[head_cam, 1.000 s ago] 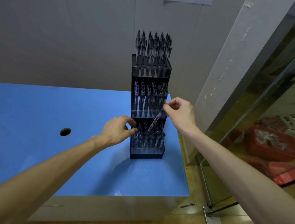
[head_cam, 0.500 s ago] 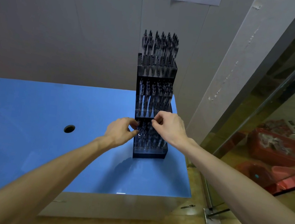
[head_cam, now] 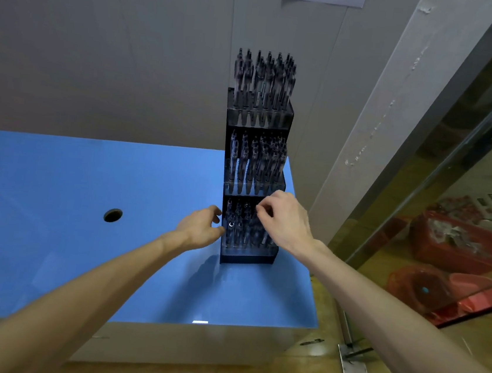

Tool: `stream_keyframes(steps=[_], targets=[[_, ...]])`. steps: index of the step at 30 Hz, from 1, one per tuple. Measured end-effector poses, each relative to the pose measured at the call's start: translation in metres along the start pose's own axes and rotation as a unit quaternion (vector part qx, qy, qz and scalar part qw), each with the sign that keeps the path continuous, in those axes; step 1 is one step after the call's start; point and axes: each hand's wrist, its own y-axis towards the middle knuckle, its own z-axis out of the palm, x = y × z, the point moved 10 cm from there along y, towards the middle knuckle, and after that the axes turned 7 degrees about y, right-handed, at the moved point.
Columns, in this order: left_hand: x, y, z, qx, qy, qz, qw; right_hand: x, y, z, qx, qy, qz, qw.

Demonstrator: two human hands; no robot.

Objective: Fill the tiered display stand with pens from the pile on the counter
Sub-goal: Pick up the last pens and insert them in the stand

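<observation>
- The stand [head_cam: 252,184] rises just right of the frame's centre, its base near the right edge of the blue counter [head_cam: 80,229]. Its top and middle tiers look packed with upright pens, so judge the bottom tier [head_cam: 248,232] as the one you are working on.
- Your right hand [head_cam: 288,222] sits at the front of that bottom tier, just under the middle shelf, fingers curled and fingertips drawn together over the pen tops. It appears to be pinching or seating a pen [head_cam: 261,218], but the dark barrels hide which one, so the grip is a guess.
- Your left hand [head_cam: 200,227] is at the stand's left edge, level with the bottom tier. Its fingers are loosely curled and the thumb tip touches or nearly touches the frame. It seems to be steadying the stand and holds nothing you can see.
- To do this step well, keep the pen upright and lower it straight into a free hole. The middle shelf overhangs closely, so come in from the front, not from above.
- Keep the left hand braced against the stand. It is tall and narrow, and a sideways push low down could tip it.
- Let go only when the pen stands on its own, and avoid knocking its neighbours.
- No loose pile of pens shows on the counter, only a round hole [head_cam: 112,215] at centre left, so the stand may be nearly full.
</observation>
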Motion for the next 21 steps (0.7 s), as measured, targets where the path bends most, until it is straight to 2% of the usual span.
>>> stream_keyframes(steps=[3,6,9,14,16,21], targets=[[0.005,0.001,-0.003,-0.011,-0.138,-0.04,0.99,-0.018,-0.011,-0.015,-0.061,0.022,0.003,0.998],[0.004,0.003,0.003,0.014,-0.224,-0.081,0.971,-0.035,-0.019,-0.006,-0.051,0.008,0.017,0.999],[-0.002,0.005,0.016,0.05,-0.239,-0.106,0.964,-0.035,-0.025,0.016,0.006,0.012,0.001,1.0],[-0.008,0.01,0.029,0.066,-0.289,-0.128,0.946,-0.026,-0.029,0.034,0.045,-0.073,-0.078,0.993],[-0.013,0.012,0.03,0.069,-0.294,-0.131,0.944,-0.029,-0.032,0.042,0.071,-0.074,-0.071,0.992],[-0.016,0.013,0.032,0.068,-0.311,-0.126,0.94,-0.03,-0.041,0.048,0.069,0.0,-0.011,0.998]])
